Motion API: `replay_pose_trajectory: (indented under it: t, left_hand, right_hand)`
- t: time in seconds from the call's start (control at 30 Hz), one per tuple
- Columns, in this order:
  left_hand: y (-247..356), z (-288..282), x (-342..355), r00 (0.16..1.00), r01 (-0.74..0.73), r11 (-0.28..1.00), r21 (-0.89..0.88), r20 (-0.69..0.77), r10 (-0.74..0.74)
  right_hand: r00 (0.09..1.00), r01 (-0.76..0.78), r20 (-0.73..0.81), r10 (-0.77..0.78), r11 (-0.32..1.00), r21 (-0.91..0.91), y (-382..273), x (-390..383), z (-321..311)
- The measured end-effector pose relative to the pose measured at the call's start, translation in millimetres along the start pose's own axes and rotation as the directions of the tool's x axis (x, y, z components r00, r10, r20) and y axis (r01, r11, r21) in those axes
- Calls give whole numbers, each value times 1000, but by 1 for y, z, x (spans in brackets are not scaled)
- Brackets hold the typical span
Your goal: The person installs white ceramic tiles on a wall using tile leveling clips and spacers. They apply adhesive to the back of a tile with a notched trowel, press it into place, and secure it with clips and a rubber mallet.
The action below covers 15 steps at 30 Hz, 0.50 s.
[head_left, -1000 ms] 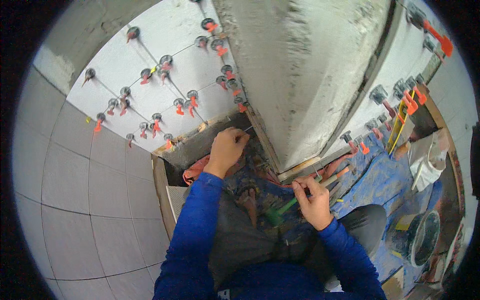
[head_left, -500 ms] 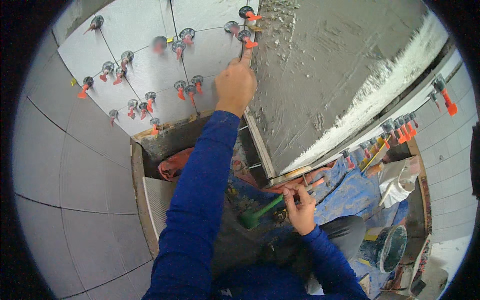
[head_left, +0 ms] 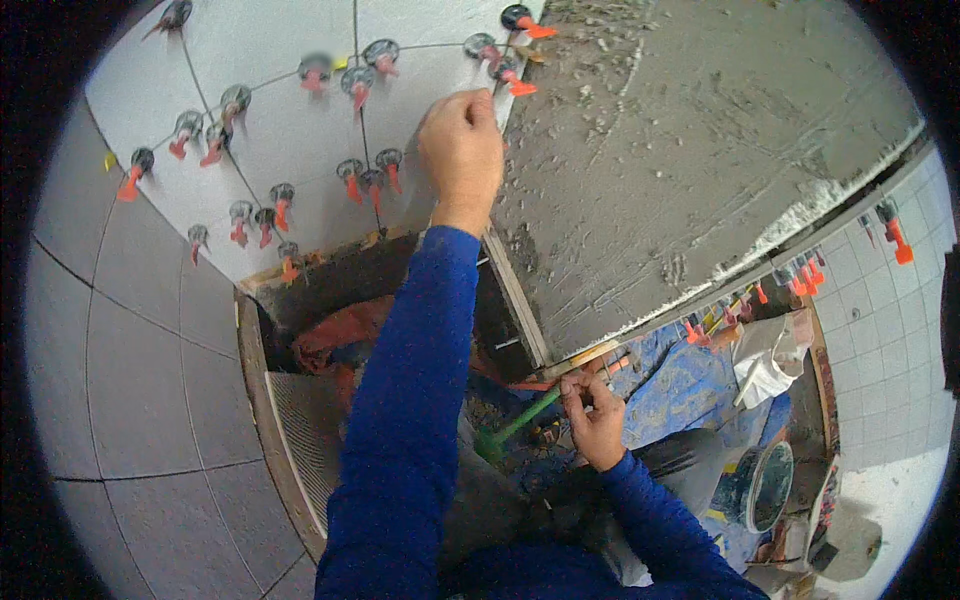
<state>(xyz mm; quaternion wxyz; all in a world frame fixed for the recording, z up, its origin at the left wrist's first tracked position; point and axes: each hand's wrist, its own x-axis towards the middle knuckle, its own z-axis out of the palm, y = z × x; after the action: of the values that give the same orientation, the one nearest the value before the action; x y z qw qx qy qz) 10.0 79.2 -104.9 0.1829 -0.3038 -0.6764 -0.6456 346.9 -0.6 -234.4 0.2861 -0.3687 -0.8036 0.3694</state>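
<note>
My left hand [head_left: 462,150] is raised against the white tiled wall [head_left: 280,140], just below a black leveling clip with a red handle [head_left: 514,82] at the tile's right edge. Its fingers are curled closed; whatever they may hold is hidden. Several similar clips stud the tile joints. Beside that hand is a broad grey surface [head_left: 680,180] of rough mortar or cement, with a narrow strip along its left edge. Lower right, my right hand [head_left: 595,425] pinches the upper end of a green-handled tool [head_left: 530,418], its head hanging down to the left.
Grey tiles [head_left: 130,380] line the left. Below lie a red cloth [head_left: 335,330], a ribbed panel [head_left: 295,440] and a dirty blue sheet [head_left: 670,400]. A white sack [head_left: 770,355] and a dark bucket [head_left: 765,490] stand at the right, near more clipped tiles [head_left: 890,330].
My left hand rose from the low gap to the upper clips; since half a second ago its extended index finger has curled in. The view has shifted, showing more of the grey surface.
</note>
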Motion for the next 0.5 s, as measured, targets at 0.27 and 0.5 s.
replay_pose_trajectory:
  t: [0.27,0.5]
  left_hand:
    - [41,-11,1,996,3,1000,19,87,-5]
    - [32,-11,-3,912,-336,836,433,373,173]
  right_hand:
    - [987,161,-29,-159,977,139,-24,5,6]
    - [963,268,-35,-267,939,214,-42,4,-3]
